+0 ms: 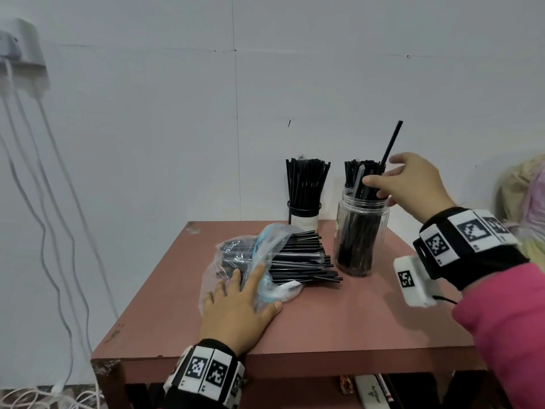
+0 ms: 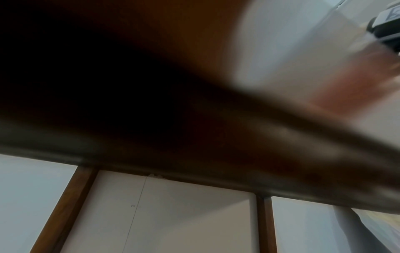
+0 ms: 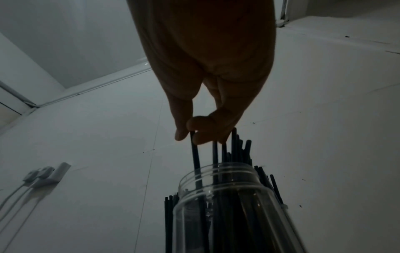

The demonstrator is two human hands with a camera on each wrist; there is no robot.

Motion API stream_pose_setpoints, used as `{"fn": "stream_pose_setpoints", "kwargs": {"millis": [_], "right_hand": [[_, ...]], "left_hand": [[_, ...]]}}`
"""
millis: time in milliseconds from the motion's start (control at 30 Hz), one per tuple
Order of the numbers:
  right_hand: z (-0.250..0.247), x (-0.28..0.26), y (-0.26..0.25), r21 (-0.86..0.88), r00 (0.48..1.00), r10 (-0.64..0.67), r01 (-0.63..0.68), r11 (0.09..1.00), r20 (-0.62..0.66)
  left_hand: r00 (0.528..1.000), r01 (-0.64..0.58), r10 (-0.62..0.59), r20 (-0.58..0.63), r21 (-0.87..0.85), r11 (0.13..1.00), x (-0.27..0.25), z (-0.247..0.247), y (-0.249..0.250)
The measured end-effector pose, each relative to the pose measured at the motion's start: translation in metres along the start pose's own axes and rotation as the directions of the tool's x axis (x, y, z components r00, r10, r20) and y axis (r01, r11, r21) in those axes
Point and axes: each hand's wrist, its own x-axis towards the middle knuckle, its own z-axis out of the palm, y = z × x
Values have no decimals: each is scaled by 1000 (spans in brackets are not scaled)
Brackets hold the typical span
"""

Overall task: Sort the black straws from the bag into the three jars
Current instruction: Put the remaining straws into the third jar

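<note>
Black wristbands [image 1: 469,236] bearing square black-and-white markers wrap both wrists; the right sleeve [image 1: 510,329] is pink.

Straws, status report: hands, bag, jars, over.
Left hand flat on bag. Right hand pinching straws into clear jar. Second jar behind, full. Nothing obstructing.

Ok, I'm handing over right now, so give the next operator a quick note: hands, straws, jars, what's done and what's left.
Left hand: flat, pressing the plastic bag on the red-brown table.
Right hand: pinching one black straw over the clear plastic jar, lower end already in its mouth.
Done: the clear plastic jar and the black-rimmed jar behind the bag hold many straws.
Left: release this straw; a stack of loose straws sticks out of the bag. Only two jars are in view; the third is not visible.
</note>
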Motion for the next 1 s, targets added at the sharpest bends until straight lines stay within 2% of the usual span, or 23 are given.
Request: {"fn": "stream_pose_setpoints", "kwargs": {"millis": [200, 267, 367, 400, 500, 600, 667, 700, 767, 800, 833, 867, 933, 1000], "right_hand": [[-1, 6, -3, 167, 964, -106, 149, 975, -244], [-2, 9, -2, 164, 977, -78, 112, 980, -200], [-1, 12, -2, 198, 999, 4, 5, 980, -42], [-2, 11, -3, 221, 999, 14, -4, 975, -45], [-5, 3, -13, 267, 976, -37, 95, 959, -214], [-4, -15, -23, 255, 914, -130, 240, 937, -385], [0, -32, -28, 313, 903, -152, 291, 904, -401], [5, -42, -28, 390, 921, -126, 276, 878, -369], [19, -67, -21, 590, 983, 0, 110, 799, -184], [28, -80, -14, 658, 995, 86, -28, 752, -56], [38, -94, -6, 686, 982, 174, -175, 706, 72], [47, -106, 5, 688, 948, 258, -313, 655, 185], [65, -124, 28, 668, 832, 431, -544, 508, 350], [78, -133, 45, 640, 711, 552, -676, 366, 436]], "left_hand": [[1000, 4, -4, -2, -11, 1000, 0, 1, 0], [1000, 4, -4, -4, -11, 1000, 0, 1, 0], [1000, 5, -5, -4, -8, 1000, 0, 0, 0], [1000, 6, -6, -4, -11, 1000, 0, 0, 0], [1000, 5, -5, -2, -15, 1000, -1, 0, 0], [1000, 6, -6, -2, -15, 1000, -1, -1, 1], [1000, 7, -7, -4, -13, 1000, -1, -1, 1], [1000, 7, -7, -5, -11, 1000, -1, -1, 1], [1000, 6, -6, -6, -9, 1000, -1, -1, 1], [1000, 5, -5, -6, -8, 1000, -1, -1, 1], [1000, 4, -4, -6, -6, 1000, -1, 0, 0], [1000, 4, -4, -6, -5, 1000, -1, 0, 0], [1000, 3, -3, -8, -6, 1000, -1, -1, 1], [1000, 3, -3, -5, -1, 1000, -2, -1, 1]]}}
